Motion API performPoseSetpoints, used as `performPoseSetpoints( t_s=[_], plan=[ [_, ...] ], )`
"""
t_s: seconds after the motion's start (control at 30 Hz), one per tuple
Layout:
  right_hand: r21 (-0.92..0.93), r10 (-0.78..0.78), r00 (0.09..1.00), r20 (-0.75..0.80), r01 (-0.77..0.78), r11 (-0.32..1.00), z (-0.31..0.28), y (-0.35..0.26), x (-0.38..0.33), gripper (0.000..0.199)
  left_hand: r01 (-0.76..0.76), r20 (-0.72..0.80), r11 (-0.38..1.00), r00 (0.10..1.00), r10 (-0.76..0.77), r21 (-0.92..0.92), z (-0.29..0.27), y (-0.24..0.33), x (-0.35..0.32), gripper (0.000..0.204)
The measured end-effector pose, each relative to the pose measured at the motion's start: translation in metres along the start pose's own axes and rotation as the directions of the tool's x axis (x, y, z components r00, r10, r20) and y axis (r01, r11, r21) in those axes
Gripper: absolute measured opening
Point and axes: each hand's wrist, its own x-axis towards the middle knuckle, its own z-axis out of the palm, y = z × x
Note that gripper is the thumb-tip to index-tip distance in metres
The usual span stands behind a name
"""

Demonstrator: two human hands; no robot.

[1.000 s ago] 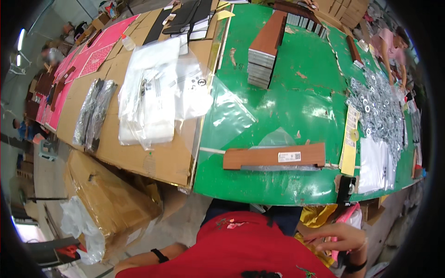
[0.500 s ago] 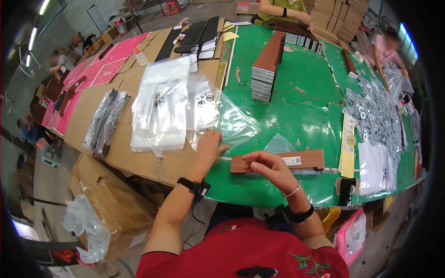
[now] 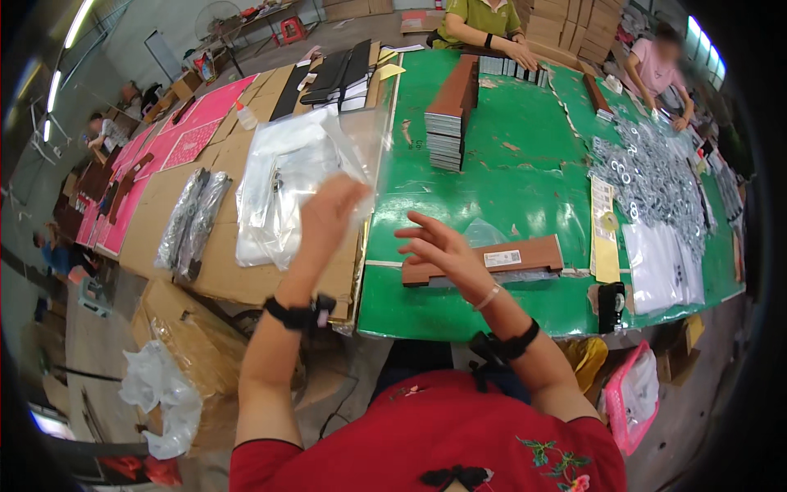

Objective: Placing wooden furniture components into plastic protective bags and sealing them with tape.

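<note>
- Clear plastic bag point(image 3: 361, 135): lifted off the bag pile and held up at the seam where the green bench top meets the cardboard-covered one; it hangs by its lower edge, most likely so one sheet parts from the rest.
- Left hand point(image 3: 328, 215): raised, fingers closed on the bag's lower edge, back of the hand toward the camera; black wrist strap point(image 3: 297, 312) below it.
- Right hand point(image 3: 438, 250): fingers spread and open, holding nothing, hovering over the left end of the brown box, apparently to steady it or take it up.
- Long brown box point(image 3: 492, 261): flat, lying near the front edge of the green bench point(image 3: 525, 172), white label upward, placed within easy reach of both hands.
- Pile of clear bags point(image 3: 287, 184): loose on the cardboard top point(image 3: 221, 271), just left of the seam, beside the left hand as stock.
- Stack of brown boxes point(image 3: 451, 111): mid-bench, well behind the single box.
- Heap of small metal parts in bags point(image 3: 656, 176): toward the right edge.
- Yellow strip point(image 3: 605, 230): just right of the single box.
</note>
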Motion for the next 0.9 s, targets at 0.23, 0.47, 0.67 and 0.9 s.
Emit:
performPoseSetpoints(
  t_s=[0.23, 0.47, 0.67, 0.9],
  plan=[
    [0.011, 0.021, 0.999, 0.030, -0.022, 1.000, 0.011, 0.079, 0.040, 0.018, 0.563, 0.165, 0.696, 0.816, -0.554, -0.445, 0.002, 0.017, -0.100, 0.013],
    [-0.708, -0.372, 0.919, -0.132, 0.175, 0.685, 0.025, 0.078, 0.021, 0.029, 0.551, 0.303, 0.065, 0.550, -0.778, -0.832, 0.004, 0.011, -0.117, 0.024],
    [-0.819, -0.211, 0.976, -0.055, 0.076, 0.568, 0.004, 0.041, 0.022, 0.026, 0.710, -0.034, 0.432, 0.500, -0.865, -0.556, -0.019, -0.022, -0.160, 0.016],
    [-0.994, -0.272, 0.961, -0.055, -0.026, 0.109, -0.175, 0.023, 0.033, 0.056, 0.513, -0.311, 0.856, 0.804, -0.507, -0.069, -0.080, 0.061, -0.160, 0.025]
  ],
)
